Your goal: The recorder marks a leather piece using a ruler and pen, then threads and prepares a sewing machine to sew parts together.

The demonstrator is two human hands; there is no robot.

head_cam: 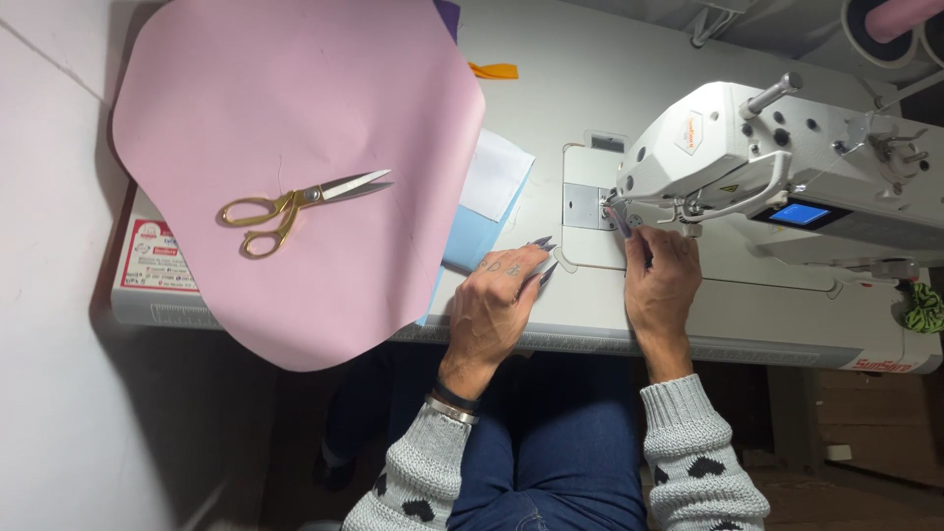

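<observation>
My left hand [497,300] rests flat on the white sewing table [580,329], fingers with long dark nails stretched toward the needle plate [584,206]. My right hand [662,285] reaches up under the head of the white sewing machine [777,162], its fingertips at the needle area; whether it pinches thread there is too small to tell. A large pink fabric sheet [295,108] covers the table's left side, with gold-handled scissors [295,206] lying on it. White and light blue fabric pieces [492,192] lie between the pink sheet and my left hand.
An orange scrap [495,71] and a purple edge [448,14] lie at the back of the table. A pink thread cone [900,18] stands at top right. A green and black patterned item [924,308] hangs at the right edge. A white wall is on the left.
</observation>
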